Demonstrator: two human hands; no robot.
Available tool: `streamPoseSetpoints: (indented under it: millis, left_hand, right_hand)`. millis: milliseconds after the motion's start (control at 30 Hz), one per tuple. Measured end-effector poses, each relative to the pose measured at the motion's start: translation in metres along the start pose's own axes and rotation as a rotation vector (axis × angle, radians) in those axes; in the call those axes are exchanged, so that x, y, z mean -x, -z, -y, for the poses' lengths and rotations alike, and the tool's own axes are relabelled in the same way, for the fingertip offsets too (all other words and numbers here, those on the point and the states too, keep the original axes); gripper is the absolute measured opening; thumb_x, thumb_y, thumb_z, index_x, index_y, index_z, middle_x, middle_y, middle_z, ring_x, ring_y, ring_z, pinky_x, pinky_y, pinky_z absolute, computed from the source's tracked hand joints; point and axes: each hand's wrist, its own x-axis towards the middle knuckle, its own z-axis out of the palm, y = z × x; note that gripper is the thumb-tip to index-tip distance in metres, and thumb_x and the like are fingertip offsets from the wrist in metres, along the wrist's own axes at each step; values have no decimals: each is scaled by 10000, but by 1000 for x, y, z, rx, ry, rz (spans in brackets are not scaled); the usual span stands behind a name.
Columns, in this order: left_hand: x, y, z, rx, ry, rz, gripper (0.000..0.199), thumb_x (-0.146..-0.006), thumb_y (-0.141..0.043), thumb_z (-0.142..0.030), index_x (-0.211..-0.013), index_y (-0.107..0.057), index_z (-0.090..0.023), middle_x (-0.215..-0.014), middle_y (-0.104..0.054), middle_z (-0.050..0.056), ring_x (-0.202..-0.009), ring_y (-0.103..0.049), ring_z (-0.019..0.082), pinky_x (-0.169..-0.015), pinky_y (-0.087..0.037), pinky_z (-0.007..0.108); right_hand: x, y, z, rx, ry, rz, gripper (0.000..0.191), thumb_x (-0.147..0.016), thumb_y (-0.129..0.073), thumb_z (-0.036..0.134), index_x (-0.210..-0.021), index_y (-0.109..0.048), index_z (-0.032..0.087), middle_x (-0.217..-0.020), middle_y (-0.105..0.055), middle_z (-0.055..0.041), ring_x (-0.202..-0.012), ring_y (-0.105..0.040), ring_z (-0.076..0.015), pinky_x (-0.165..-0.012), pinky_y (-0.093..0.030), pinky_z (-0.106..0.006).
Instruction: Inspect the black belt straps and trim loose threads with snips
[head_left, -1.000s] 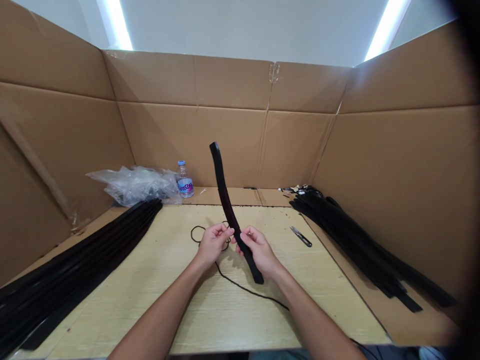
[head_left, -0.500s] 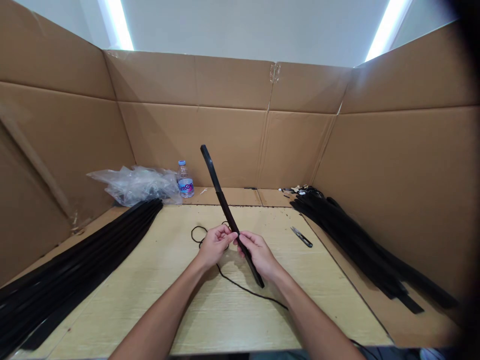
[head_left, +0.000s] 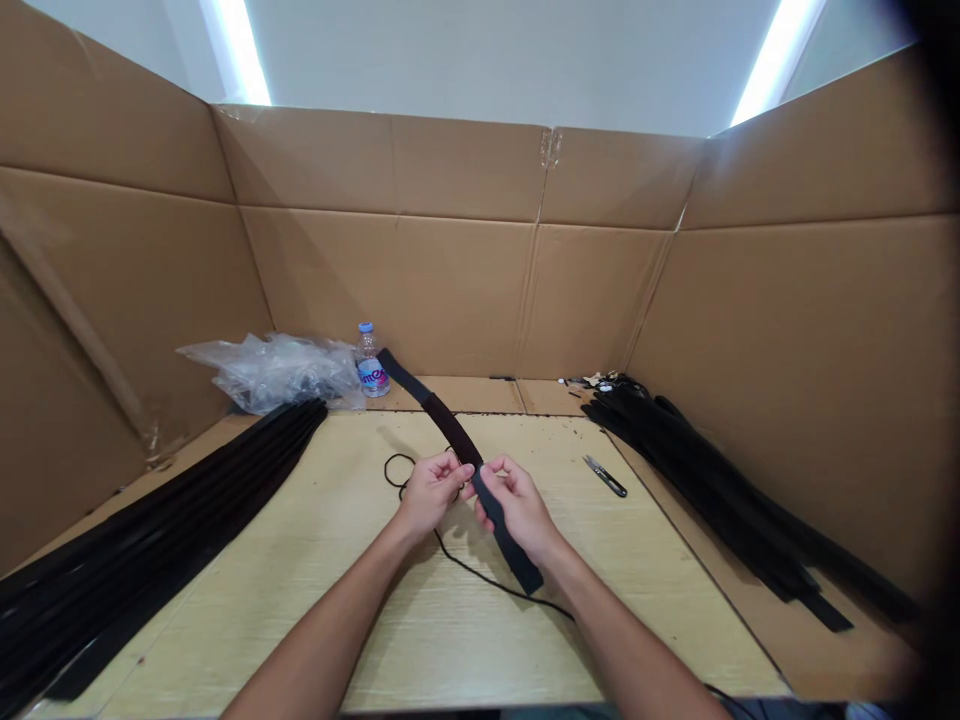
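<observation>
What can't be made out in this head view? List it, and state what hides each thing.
Head view only:
- Black flat strap: the gripped stretch is hidden by the right hand.
- Thin black cord: a stretch is hidden behind the left hand.
- Small pale pieces: too small to identify.
- Crumpled clear plastic bag: contents blurred by the film.

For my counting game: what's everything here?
flat black strap: one, black, in the hands
thin black cord: one, black, on the table
steel thread snips: one, silver-black, table's right
long black strap piles: two, black, either side of table
clear plastic bottle with blue cap: one, clear, back ledge
crumpled plastic bag: one, clear, beside bottle
pale wooden table: one, pale, middle
brown cardboard walls: three, brown, around table
left hand: one, bare, beside strap
right hand: one, bare, on strap
</observation>
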Motion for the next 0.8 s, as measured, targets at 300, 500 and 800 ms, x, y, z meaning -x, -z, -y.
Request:
streamPoseSetpoints:
  millis: [300,500,800]
  left_hand:
    - [-1,3,-2,6,14,-14,424,-614,-776,-469,-679,-523,-135,-545,-476,-51,-449,-328,25,-436,-196,156]
    - [1,2,-5,-20,8,7,410,-628,-773,-436,-606,-487,-144,-479,-415,-74,-421,-285,17,-432,-182,162]
    - [-2,2,-2,-21,-33,-65,367,-673,-738,-413,-622,-483,-155,-517,-531,-41,-450,-430,53,-449,-273,161]
  right_hand:
    - [-4,6,2,59,22,-23,402,-625,-800,342,-936,-632,150,-734,-631,1,-629,-554,-105,-609,-433,-230]
    - [-2,11,3,106,54,0,402,-531,-855,257,-783,-557,161,-764,-631,3,-672,-568,-124,-622,-452,-247]
    - [2,5,9,9,15,18,308,-762,-686,435,-858,-542,181,-689,-629,-1,-576,-548,-114,-554,-430,-234]
